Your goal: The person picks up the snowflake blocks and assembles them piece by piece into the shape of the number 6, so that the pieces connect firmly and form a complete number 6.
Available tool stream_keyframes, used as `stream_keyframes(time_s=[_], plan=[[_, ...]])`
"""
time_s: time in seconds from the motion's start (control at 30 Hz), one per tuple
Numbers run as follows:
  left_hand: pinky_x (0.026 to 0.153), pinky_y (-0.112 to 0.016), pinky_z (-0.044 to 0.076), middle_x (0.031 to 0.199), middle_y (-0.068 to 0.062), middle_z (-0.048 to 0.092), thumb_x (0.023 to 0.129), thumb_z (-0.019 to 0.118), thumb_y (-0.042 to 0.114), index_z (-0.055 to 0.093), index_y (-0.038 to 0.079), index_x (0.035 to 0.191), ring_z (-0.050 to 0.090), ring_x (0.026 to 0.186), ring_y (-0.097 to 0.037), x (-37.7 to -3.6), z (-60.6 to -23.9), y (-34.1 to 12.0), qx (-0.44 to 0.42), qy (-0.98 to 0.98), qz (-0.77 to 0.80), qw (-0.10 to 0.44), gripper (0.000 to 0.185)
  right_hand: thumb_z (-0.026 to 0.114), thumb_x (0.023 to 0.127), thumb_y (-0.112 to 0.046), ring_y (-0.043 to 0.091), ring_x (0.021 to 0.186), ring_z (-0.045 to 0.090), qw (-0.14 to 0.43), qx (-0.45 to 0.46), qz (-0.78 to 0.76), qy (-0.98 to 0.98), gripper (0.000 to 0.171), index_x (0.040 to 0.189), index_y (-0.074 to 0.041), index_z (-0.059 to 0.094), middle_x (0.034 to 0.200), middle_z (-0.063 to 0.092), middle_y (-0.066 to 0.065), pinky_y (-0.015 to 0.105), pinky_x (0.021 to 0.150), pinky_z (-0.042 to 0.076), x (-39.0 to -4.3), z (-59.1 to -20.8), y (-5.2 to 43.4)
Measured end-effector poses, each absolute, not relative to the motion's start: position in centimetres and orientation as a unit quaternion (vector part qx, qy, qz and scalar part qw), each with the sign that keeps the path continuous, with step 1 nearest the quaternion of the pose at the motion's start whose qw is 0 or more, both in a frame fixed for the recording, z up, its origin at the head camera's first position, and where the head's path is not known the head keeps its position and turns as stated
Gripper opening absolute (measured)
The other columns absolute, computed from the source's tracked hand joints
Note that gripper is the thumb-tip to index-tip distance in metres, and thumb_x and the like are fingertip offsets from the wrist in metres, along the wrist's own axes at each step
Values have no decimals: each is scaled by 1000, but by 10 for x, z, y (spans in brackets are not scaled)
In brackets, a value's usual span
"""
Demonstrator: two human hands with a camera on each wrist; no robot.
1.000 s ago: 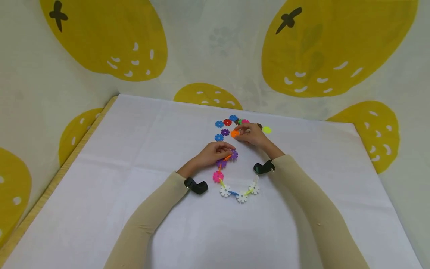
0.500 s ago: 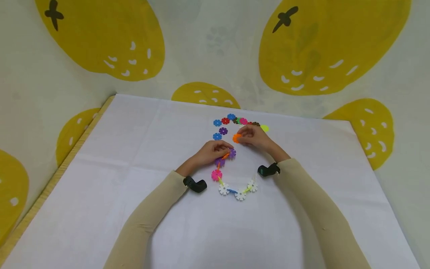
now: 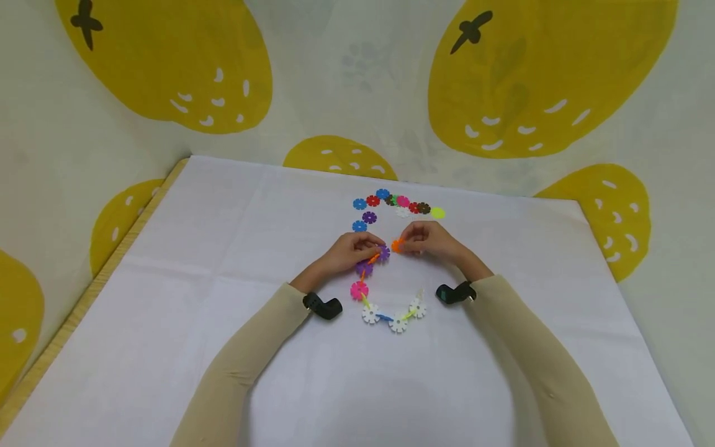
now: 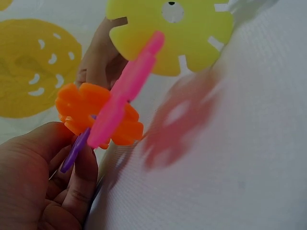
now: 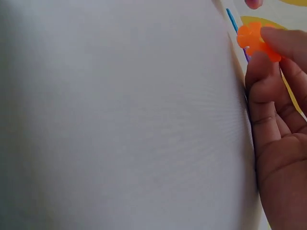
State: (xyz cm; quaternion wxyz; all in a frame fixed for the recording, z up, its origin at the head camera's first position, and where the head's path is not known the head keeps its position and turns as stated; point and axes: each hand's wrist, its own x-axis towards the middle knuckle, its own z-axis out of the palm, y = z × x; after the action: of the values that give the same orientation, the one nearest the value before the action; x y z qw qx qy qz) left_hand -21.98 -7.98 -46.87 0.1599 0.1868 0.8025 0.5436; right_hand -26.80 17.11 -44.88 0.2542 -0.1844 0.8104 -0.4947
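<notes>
While pinching the orange disc (image 3: pixel 396 245), right hand (image 3: pixel 432 241) now down from the loose discs (image 3: pixel 391 205), just beside left hand (image 3: pixel 352 251), itself clamped on the chain's (image 3: pixel 371 292) purple end. Flat, notched, flower-shaped, held above the white desk (image 3: pixel 223 248).

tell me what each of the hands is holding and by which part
The right hand pinches a loose orange disc by its edge. The left hand grips the chain at its upper end, by the purple discs.
</notes>
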Motion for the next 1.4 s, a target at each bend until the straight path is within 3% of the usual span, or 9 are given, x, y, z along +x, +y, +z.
stream_keyframes(time_s=[0.23,0.5,0.73,1.1,1.4], plan=[[78,-23,53,104,-8,69,96,63,18,66,5,120,63,85,-16,-219,-467,-79,180,804,544,162,27,71,88,-5,16,76,64,283,-213,-517,779,17,98,6,63,90,70,5,22,72,53,-260,-450,174],[77,-22,52,103,-9,69,96,63,17,66,4,120,63,84,-16,-219,-468,-79,185,804,542,162,27,74,84,0,16,81,70,278,-201,-557,756,14,93,6,66,94,69,11,26,79,56,-256,-457,172],[77,-22,52,104,-10,70,96,63,14,66,2,120,64,84,-15,-219,-467,-79,189,803,542,159,26,76,82,0,17,81,71,252,-221,-567,753,7,87,-1,71,94,68,14,28,78,57,-253,-459,168],[79,-24,54,105,-11,72,95,64,11,68,1,118,66,84,-15,-219,-468,-85,171,796,558,160,25,80,79,-4,14,75,68,202,-249,-555,767,15,85,6,71,80,72,3,22,72,54,-251,-462,158],[74,-19,50,107,-14,70,98,59,12,66,-1,119,61,81,-14,-218,-469,-80,197,794,555,151,25,80,79,-3,17,78,69,210,-264,-540,771,11,84,1,70,87,70,12,23,76,55,-253,-461,156]])
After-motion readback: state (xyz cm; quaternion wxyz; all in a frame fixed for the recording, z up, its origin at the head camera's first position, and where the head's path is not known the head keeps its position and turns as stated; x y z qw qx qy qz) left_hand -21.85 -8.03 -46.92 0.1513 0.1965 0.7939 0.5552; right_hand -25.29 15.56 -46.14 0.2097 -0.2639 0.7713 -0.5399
